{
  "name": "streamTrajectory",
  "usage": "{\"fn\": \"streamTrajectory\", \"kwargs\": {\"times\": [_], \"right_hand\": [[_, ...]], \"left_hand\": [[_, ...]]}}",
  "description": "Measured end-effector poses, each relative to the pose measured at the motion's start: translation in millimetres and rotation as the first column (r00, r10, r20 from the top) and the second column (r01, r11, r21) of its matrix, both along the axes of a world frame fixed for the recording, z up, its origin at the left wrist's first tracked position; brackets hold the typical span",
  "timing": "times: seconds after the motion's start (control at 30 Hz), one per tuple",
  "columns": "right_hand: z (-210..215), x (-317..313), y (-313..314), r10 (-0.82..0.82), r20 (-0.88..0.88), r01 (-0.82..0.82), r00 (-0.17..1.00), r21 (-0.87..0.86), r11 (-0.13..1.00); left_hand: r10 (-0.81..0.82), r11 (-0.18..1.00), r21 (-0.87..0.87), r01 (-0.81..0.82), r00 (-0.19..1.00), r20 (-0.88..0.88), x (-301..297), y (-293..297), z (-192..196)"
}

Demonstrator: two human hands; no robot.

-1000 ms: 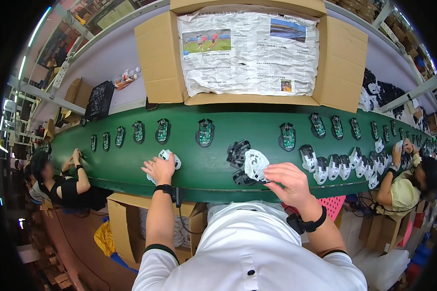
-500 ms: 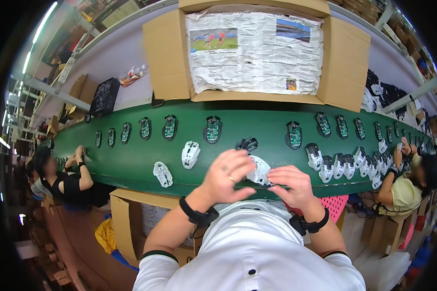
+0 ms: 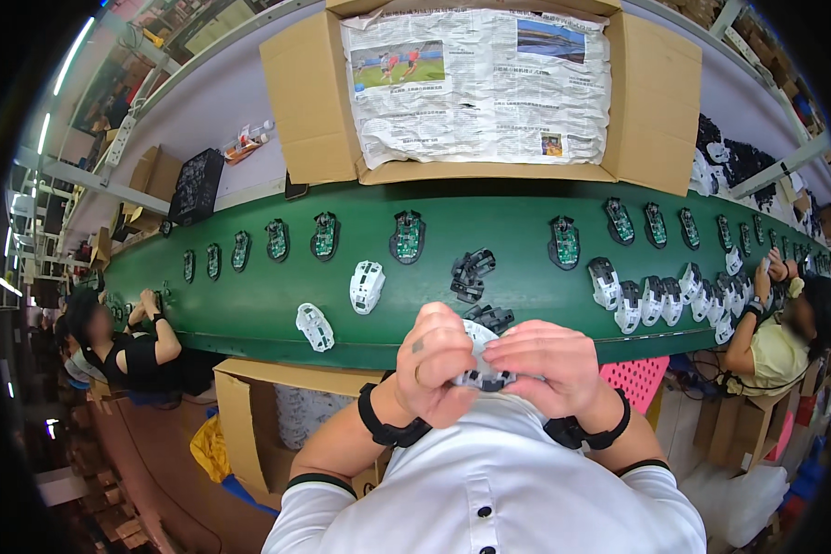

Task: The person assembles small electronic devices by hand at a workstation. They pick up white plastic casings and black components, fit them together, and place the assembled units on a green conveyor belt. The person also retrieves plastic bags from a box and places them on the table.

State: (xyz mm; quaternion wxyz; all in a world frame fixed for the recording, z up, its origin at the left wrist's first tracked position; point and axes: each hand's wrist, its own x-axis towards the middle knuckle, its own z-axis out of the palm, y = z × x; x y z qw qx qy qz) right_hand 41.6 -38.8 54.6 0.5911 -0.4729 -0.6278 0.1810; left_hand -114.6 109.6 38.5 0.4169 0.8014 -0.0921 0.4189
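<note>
Close to my chest, a white computer mouse shell [image 3: 478, 340] is held between both hands at the near edge of the bench. My left hand [image 3: 437, 363] is closed on its left side, fingers curled. From the other side my right hand [image 3: 547, 367] grips it, fingertips over the top; much of the shell is hidden. Just beyond the hands lie several black plastic mouse parts [image 3: 472, 273]. Two more white shells, a standing-out upper one [image 3: 367, 287] and a lower one [image 3: 315, 328], rest apart to the left.
Mouse bases with green circuit boards [image 3: 406, 237] line the green bench [image 3: 517, 214]. White-and-black shells [image 3: 628, 307] cluster at right. An open carton lined with newspaper [image 3: 665, 111] stands behind; another carton [image 3: 240, 434] is below left. One person [image 3: 134, 351] works at each side.
Both hands have drawn together around the shell and brought it nearer my body. My left hand has gone from spread fingers to a grip. More black parts now show beyond them.
</note>
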Motion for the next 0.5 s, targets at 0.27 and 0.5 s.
{"fn": "streamTrajectory", "kwargs": {"times": [0.27,0.5], "right_hand": [[-161.8,118.9,-34.8,-0.558,-0.020,0.309,0.830,-0.816,0.488],[-172.3,68.7,-17.5,-0.306,0.500,0.535,0.810,-0.417,0.735]], "left_hand": [[0.659,0.659,0.158,-0.736,0.463,-0.592,-20.3,84.6,-139.5],[0.705,0.449,0.561,-0.695,-0.109,-0.700,-78.3,115.8,-206.8]]}}
